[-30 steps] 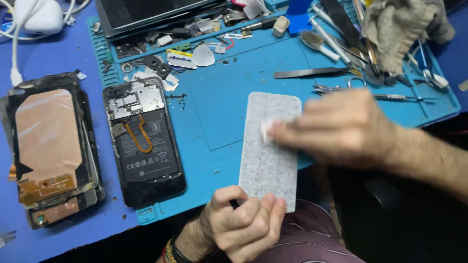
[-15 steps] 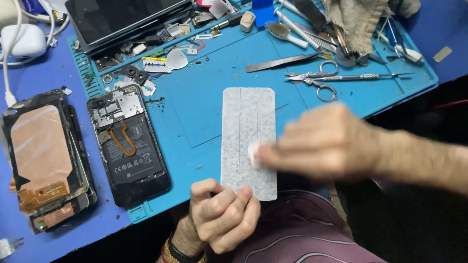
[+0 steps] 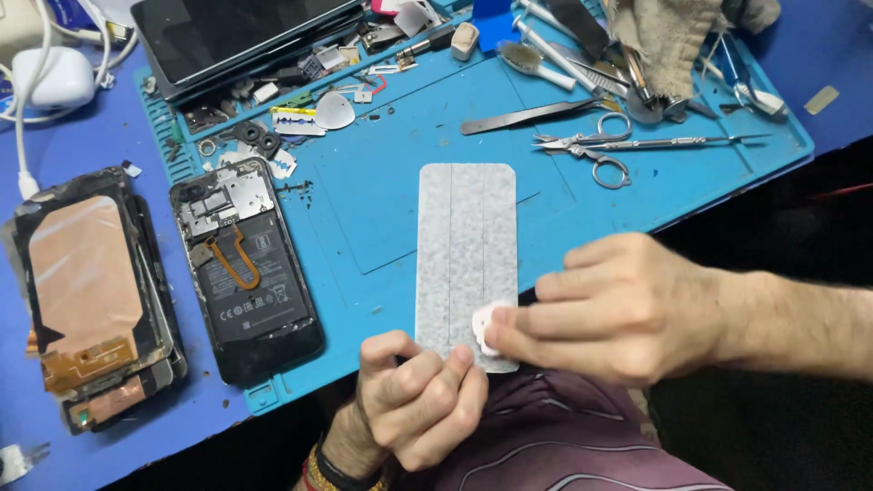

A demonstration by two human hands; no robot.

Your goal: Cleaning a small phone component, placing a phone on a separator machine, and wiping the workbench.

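On blue mat [image 3: 382, 227]: left hand [image 3: 414, 400] pinches grey panel [image 3: 466, 245] near end; right hand [image 3: 618, 305] presses white pad [image 3: 485, 323] on it.

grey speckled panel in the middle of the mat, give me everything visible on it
The grey speckled panel is a flat rounded-corner rectangle, looking like a thin sheet, with two faint lengthwise lines splitting it into three strips. It lies flat on the blue mat, long axis running away from the person, near end overhanging the mat's front edge. The left hand pinches that near end; the right hand presses a small white pad onto its lower right part.
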